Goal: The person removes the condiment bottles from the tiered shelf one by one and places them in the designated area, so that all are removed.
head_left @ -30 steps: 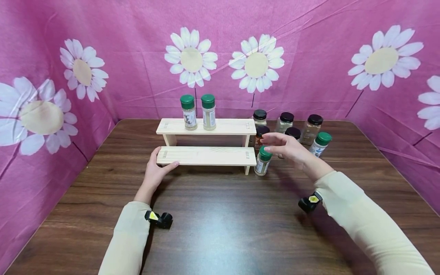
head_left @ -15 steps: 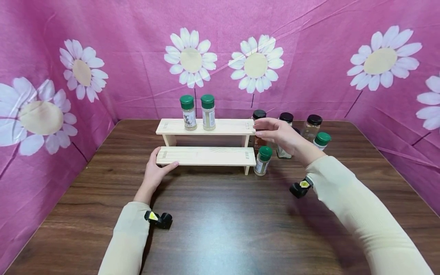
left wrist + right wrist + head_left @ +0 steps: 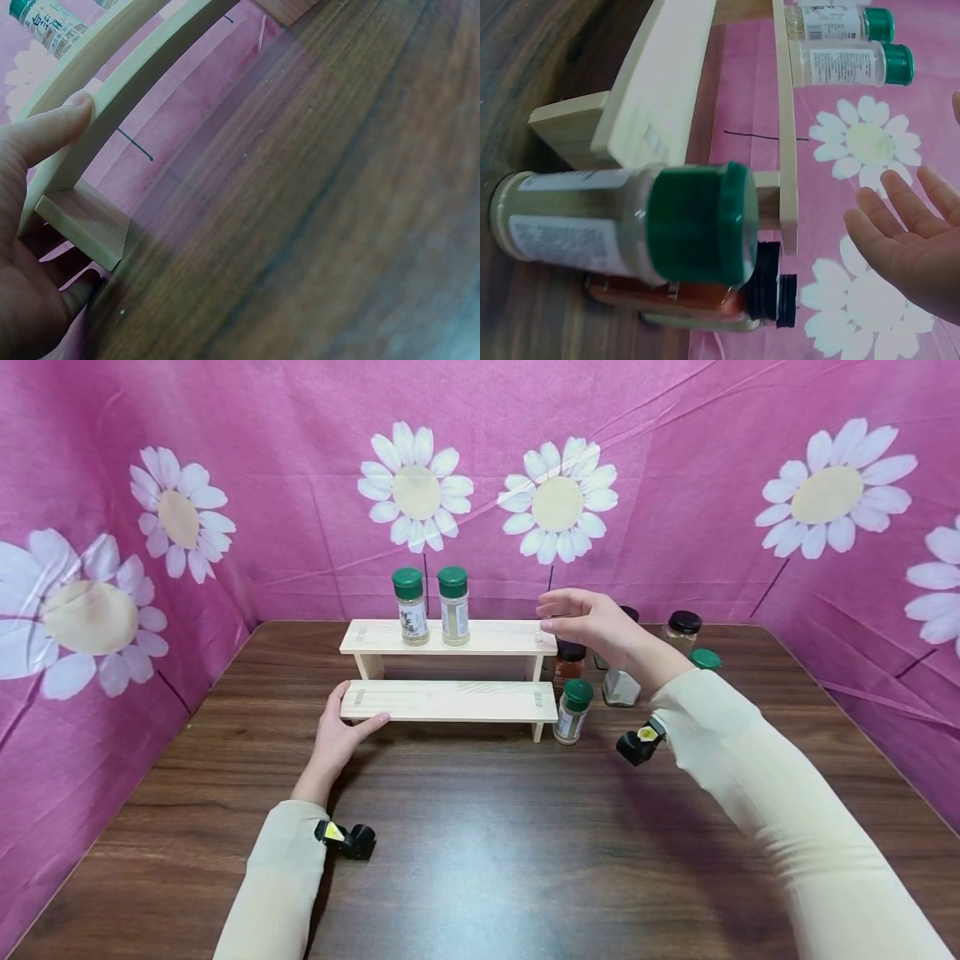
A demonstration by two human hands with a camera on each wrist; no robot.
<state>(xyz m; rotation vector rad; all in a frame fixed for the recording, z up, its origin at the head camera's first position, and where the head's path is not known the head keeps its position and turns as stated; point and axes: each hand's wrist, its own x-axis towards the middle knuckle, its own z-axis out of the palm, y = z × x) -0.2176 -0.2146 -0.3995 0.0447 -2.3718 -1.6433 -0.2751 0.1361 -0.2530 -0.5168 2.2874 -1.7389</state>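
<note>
A two-tier wooden spice rack (image 3: 450, 700) stands on the table, with two green-lidded spice jars (image 3: 412, 612) upright on its upper tier. At the lower tier's left end my left hand (image 3: 336, 743) grips the board, thumb (image 3: 64, 124) on the front edge and fingers around the end. My right hand (image 3: 596, 622) is raised beside the upper tier's right end, holding nothing, its fingers (image 3: 904, 206) spread and loosely bent. Below it stand a green-lidded jar (image 3: 572, 714) and a black-lidded jar of reddish spice (image 3: 568, 668). The right hand hides parts of the jars behind it.
Right of the rack are more spice jars: one with pale contents (image 3: 621, 687), a black-lidded one (image 3: 682, 631) and a green-lidded one (image 3: 705, 660) partly behind the sleeve. A pink flowered cloth (image 3: 480, 527) hangs behind the dark wooden table (image 3: 465, 843).
My right hand has moved left and up, from above the front green-lidded jar to over the back jars, now covering the rearmost one. The left hand and rack have stayed still.
</note>
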